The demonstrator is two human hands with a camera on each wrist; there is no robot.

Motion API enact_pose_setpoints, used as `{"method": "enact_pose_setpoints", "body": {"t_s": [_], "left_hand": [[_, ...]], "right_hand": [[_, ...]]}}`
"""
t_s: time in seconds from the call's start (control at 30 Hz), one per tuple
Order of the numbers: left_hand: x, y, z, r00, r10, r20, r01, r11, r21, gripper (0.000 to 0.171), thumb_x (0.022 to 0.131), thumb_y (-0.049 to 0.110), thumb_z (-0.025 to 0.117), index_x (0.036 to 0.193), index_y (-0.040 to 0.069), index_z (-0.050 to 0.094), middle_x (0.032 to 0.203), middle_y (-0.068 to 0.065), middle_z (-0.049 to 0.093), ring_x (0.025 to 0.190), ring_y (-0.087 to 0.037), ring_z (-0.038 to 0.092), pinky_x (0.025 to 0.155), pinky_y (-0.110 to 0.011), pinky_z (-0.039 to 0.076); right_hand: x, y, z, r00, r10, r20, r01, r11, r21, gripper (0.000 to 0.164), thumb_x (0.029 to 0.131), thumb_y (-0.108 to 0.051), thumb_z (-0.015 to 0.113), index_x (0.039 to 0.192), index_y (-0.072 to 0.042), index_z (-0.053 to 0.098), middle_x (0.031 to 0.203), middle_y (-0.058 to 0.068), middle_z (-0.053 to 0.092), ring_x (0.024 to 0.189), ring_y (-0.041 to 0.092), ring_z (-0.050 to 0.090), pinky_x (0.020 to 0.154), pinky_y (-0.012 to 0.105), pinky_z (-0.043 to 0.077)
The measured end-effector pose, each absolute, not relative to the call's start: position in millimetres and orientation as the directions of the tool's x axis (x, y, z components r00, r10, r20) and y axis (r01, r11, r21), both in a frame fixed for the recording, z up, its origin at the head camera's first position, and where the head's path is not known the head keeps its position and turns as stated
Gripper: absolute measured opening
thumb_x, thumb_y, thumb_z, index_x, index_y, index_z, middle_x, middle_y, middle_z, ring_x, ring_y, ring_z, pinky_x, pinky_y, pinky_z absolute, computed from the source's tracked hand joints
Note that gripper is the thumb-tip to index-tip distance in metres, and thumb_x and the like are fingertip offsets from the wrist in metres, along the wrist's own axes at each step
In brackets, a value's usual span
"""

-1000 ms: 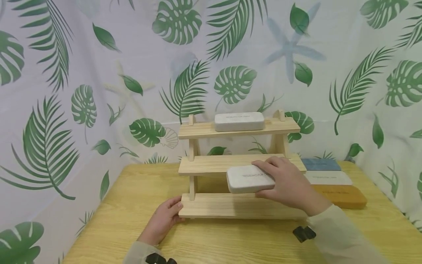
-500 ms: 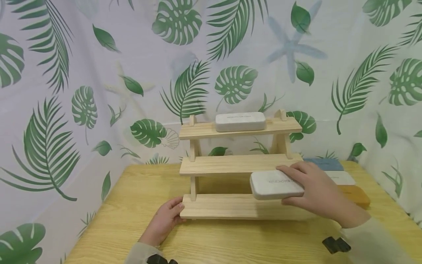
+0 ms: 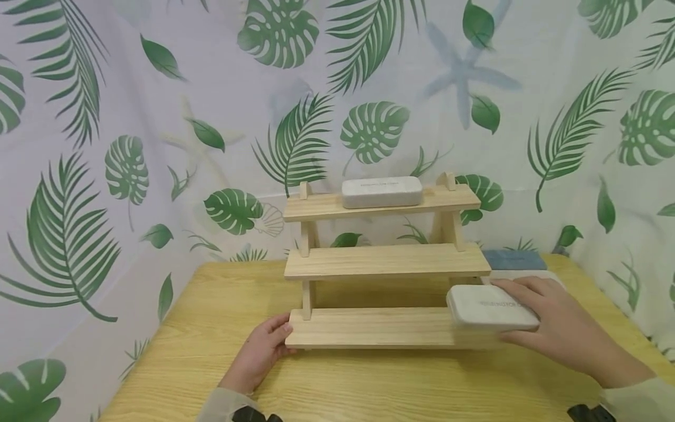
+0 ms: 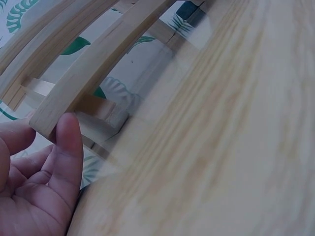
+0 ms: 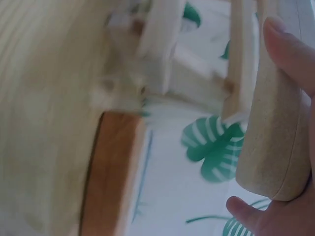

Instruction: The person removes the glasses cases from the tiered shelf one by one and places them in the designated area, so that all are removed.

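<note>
So my right hand (image 3: 559, 328) has the right end of a pale case (image 3: 493, 306) gripped over the bench (image 3: 337, 387), roughly 4 o'clock from the wooden rack (image 3: 387, 261)'s middle; my left hand (image 3: 263, 346), well apart, pinches the bottom shelf (image 3: 369, 328) at 8. I'd guess the case is light, stiff, smooth-ish, not too fragile; best held across its width. Count: one rack, three shelves, five cases: this, a second pale case (image 3: 382, 200) at 12, one blue case (image 3: 514, 259), one white case (image 3: 506, 273) (3-ish), one orange case (image 5: 110, 172) beside the rack.
</note>
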State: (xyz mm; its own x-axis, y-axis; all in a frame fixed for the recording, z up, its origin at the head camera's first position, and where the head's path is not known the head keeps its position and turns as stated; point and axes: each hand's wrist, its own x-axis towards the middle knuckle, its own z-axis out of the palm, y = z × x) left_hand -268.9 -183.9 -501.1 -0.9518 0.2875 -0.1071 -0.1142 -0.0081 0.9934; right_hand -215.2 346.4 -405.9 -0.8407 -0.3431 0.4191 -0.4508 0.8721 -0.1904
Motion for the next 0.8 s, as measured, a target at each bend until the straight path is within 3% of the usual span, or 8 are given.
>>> {"method": "enact_pose_setpoints", "body": {"t_s": [0.4,0.8], "left_hand": [[-267.8,-186.4,-502.6,-0.954,0.287,-0.089,-0.097,-0.012,0.995,0.062,0.108,0.028,0.052,0.153,-0.009,0.032,0.147,-0.029,0.045,0.115,-0.026,0.061,0.088,-0.035,0.054],[-270.4,-186.4,-506.5,-0.957,0.277,-0.088,-0.098,-0.023,0.995,0.058,0.108,0.026,0.052,0.153,-0.007,0.035,0.144,-0.026,0.048,0.113,-0.026,0.061,0.088,-0.035,0.054]], "right_hand": [[-216.4,393.9,-440.8,-0.922,-0.229,0.313,-0.311,0.919,-0.243,0.094,0.074,-0.06,0.084,0.151,-0.021,0.049,0.132,0.02,0.052,0.111,0.044,0.047,0.075,0.062,0.045],[-218.1,429.6,-468.1,-0.937,-0.227,0.267,-0.3,0.913,-0.277,0.093,0.075,-0.05,0.088,0.144,0.001,0.051,0.133,0.032,0.048,0.114,0.054,0.045,0.082,0.068,0.041]]}}
